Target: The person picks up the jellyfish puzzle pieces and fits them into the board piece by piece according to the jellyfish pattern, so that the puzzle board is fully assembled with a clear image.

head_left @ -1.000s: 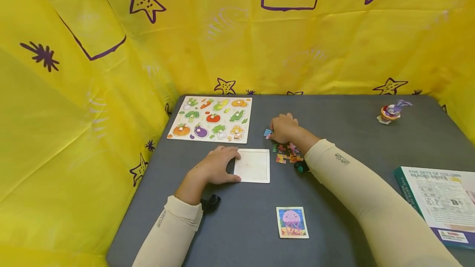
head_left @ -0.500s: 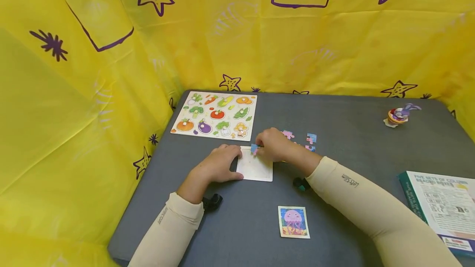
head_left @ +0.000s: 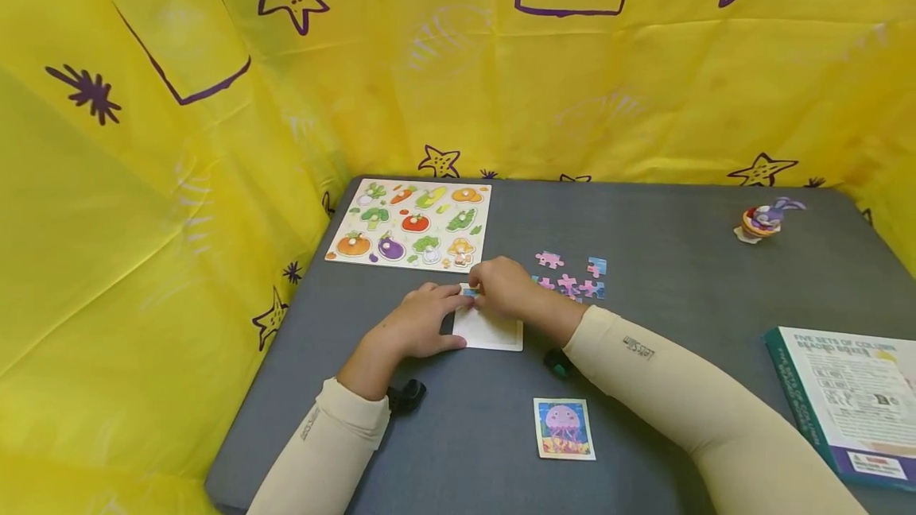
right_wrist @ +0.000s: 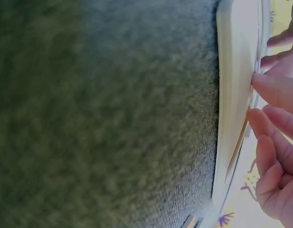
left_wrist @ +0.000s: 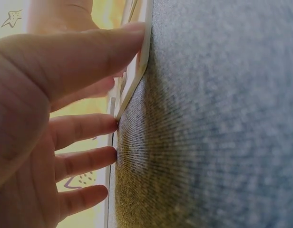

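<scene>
A small white square tray (head_left: 497,334) lies on the dark table. My left hand (head_left: 421,324) rests at its left edge, thumb low and index finger at the upper corner; in the left wrist view the thumb of this hand (left_wrist: 56,80) touches the tray's rim (left_wrist: 145,52) and the other fingers are extended. My right hand (head_left: 504,289) pinches a blue puzzle piece (head_left: 469,292) at the tray's upper left corner, partly hidden by fingers. In the right wrist view, curled fingers of the right hand (right_wrist: 279,161) meet the tray (right_wrist: 234,61).
Several pink and blue puzzle pieces (head_left: 568,284) lie right of the tray, partly behind my right forearm. A jellyfish card (head_left: 564,429) is nearer me. Behind the tray is a vegetable board (head_left: 415,223). A box (head_left: 851,404) and a rabbit figure (head_left: 762,221) stand right.
My right hand has moved left from the loose pieces to the tray's upper left corner, bringing a blue piece. My left hand stays at the tray; its index finger now reaches the piece.
</scene>
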`<state>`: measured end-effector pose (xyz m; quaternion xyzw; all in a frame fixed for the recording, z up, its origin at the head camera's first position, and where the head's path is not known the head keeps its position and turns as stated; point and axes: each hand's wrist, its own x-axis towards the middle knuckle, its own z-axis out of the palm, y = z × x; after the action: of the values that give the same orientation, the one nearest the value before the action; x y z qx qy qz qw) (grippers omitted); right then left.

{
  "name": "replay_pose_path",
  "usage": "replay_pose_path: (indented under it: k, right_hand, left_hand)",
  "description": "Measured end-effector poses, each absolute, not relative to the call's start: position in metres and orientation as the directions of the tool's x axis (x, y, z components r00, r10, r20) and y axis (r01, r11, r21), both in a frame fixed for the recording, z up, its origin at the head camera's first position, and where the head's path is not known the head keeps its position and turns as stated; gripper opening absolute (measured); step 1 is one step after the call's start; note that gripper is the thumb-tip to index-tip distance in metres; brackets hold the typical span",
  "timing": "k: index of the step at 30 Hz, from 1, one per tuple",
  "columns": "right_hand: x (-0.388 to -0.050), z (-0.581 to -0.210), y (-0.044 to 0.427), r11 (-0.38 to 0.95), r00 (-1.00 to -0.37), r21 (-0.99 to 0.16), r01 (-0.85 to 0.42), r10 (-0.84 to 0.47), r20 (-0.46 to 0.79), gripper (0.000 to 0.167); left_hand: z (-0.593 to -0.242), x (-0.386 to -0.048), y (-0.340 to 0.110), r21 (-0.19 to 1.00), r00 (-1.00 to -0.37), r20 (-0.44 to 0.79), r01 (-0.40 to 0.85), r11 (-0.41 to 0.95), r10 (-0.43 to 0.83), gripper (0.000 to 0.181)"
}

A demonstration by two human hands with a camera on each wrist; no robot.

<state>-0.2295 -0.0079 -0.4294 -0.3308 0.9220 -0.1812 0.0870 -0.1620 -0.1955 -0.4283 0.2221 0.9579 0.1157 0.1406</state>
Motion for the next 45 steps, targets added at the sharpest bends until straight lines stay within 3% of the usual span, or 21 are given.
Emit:
replay_pose_path:
  k: [12,22,28,39,45]
  right_hand:
    - [-0.241,-0.425,0.011,0.745,-0.798,-0.438,-0.503,-0.595,-0.095,0.028]
    - [-0.271,-0.415,0.077,0.875,-0.892,-0.311,-0.372,-0.429,-0.14,0.032]
    - [-0.284,-0.422,0.099,0.888,-0.889,-0.273,-0.37,-0.424,-0.175,0.027]
    - [-0.279,-0.419,0.096,0.836,-0.9,-0.44,-0.329,-0.418,-0.122,0.009]
    - [-0.259,-0.414,0.071,0.734,-0.855,-0.564,-0.378,-0.51,-0.091,0.005]
  left_hand:
    - [-0.426,-0.161,-0.192,0.199,-0.863,-0.263,0.39,0.899,0.432,0.072]
    - [-0.423,-0.162,-0.187,0.193,-0.869,-0.26,0.381,0.904,0.422,0.068]
    - [-0.425,-0.162,-0.18,0.185,-0.873,-0.206,0.408,0.894,0.441,0.07]
    - [-0.428,-0.157,-0.177,0.238,-0.848,-0.205,0.441,0.865,0.489,0.068]
    - [-0.428,-0.158,-0.178,0.249,-0.848,-0.214,0.433,0.866,0.485,0.07]
